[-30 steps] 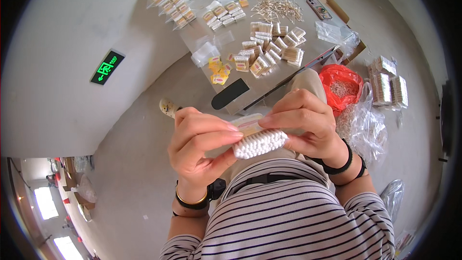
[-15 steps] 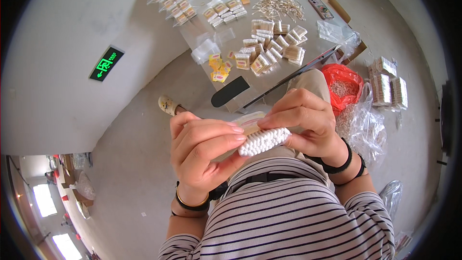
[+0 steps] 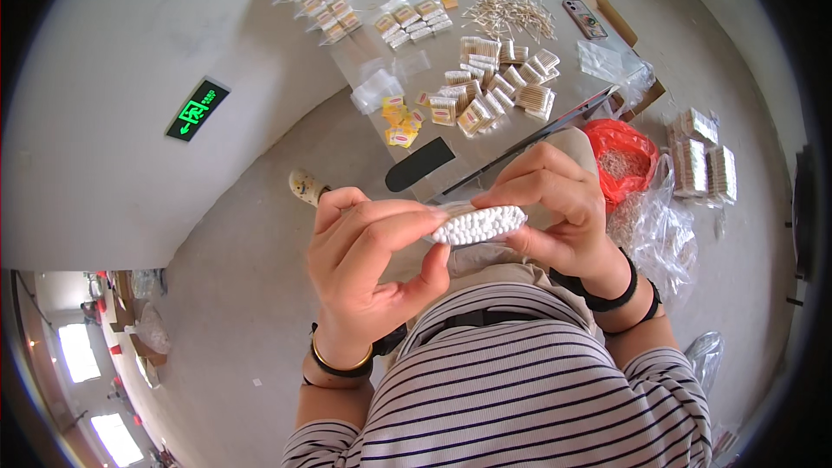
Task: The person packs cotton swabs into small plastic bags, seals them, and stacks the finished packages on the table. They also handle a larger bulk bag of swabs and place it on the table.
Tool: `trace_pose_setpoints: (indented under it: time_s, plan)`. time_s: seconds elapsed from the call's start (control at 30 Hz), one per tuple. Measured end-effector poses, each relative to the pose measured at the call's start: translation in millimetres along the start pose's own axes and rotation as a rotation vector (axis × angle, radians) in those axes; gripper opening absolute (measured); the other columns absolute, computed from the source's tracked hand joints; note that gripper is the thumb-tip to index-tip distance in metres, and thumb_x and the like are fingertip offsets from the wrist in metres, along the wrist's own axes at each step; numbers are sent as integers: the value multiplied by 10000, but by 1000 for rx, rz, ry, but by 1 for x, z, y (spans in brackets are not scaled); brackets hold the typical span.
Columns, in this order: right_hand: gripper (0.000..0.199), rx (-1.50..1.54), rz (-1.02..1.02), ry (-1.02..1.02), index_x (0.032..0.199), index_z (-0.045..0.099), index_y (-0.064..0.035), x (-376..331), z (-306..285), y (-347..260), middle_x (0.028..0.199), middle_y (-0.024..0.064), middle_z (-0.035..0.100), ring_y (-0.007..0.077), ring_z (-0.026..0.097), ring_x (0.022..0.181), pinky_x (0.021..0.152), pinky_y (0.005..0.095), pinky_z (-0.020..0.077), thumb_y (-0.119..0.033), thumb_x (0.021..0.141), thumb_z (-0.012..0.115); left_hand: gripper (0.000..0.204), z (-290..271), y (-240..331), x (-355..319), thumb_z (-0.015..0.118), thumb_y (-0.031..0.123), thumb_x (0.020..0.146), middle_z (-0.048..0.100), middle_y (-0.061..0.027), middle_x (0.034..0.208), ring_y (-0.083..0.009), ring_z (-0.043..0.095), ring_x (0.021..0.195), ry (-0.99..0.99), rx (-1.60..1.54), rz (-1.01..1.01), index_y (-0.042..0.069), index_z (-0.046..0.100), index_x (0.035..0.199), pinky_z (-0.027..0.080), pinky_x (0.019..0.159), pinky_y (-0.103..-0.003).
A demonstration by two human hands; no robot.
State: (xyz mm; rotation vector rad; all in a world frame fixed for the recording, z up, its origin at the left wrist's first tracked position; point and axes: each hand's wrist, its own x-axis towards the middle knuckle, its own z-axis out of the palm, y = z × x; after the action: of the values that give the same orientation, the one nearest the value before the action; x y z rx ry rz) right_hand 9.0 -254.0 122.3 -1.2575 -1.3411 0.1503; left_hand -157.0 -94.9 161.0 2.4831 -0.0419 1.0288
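Observation:
Between my two hands, in front of my waist, is a pack of cotton swabs (image 3: 479, 225), its white tips facing me. My left hand (image 3: 368, 256) pinches the pack's left end between thumb and fingers. At the other end, my right hand (image 3: 555, 208) grips it the same way. The swab sticks and most of the wrapper are hidden behind the tips and my fingers. Beyond my hands, several swab bundles (image 3: 481, 113) lie heaped on the grey table (image 3: 364, 35), with loose swabs (image 3: 511, 13) farther back.
Finished-looking packs (image 3: 416, 19) and yellow labels (image 3: 400, 121) lie on the table's left side. A phone (image 3: 585, 19) is at its far right. On the floor to the right are a red bag (image 3: 620, 156), a clear bag (image 3: 654, 234) and stacked swab bundles (image 3: 693, 160).
The pack has risen slightly and tilted, so its tips face me more squarely and its labelled face no longer shows. My left thumb has shifted at its lower edge.

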Motion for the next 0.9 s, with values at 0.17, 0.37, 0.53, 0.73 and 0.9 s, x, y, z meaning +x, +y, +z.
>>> trace_pose_setpoints:
  time_s: [0.17,0.37,0.53,0.73,0.9]
  plan:
    - [281,-97,-9,10,1077,746,-21,2,4,-3,987,109,667,157,648,734,634,278,546,-49,800,791,271,7,-5,1,755,65,777,748,-12,929,-152,679,768,68,156,57,90,678,1035,461,745,-329]
    - [327,-170,-62,52,1069,738,-14,3,11,-4,971,101,650,158,649,705,610,276,546,12,746,781,206,10,-3,2,722,66,816,758,-38,938,-185,707,787,89,223,48,64,668,1015,488,761,-344]
    - [327,-190,-89,74,1061,739,-12,2,14,-5,956,98,643,152,647,696,597,275,546,21,738,779,211,13,-2,4,719,61,804,755,-29,927,-184,703,773,118,257,56,66,668,1009,482,744,-338]
    - [297,-109,33,94,1045,747,-16,4,8,-7,932,92,634,169,633,741,671,272,530,-15,753,800,267,17,-3,14,719,77,777,733,5,900,-136,664,742,122,301,91,97,684,1041,443,736,-317]
    - [199,529,314,200,1024,669,16,1,5,12,1010,25,628,108,618,850,742,248,517,-74,883,777,395,16,0,25,732,87,760,742,-10,951,-142,680,813,84,-12,-96,60,682,1151,440,823,-322]
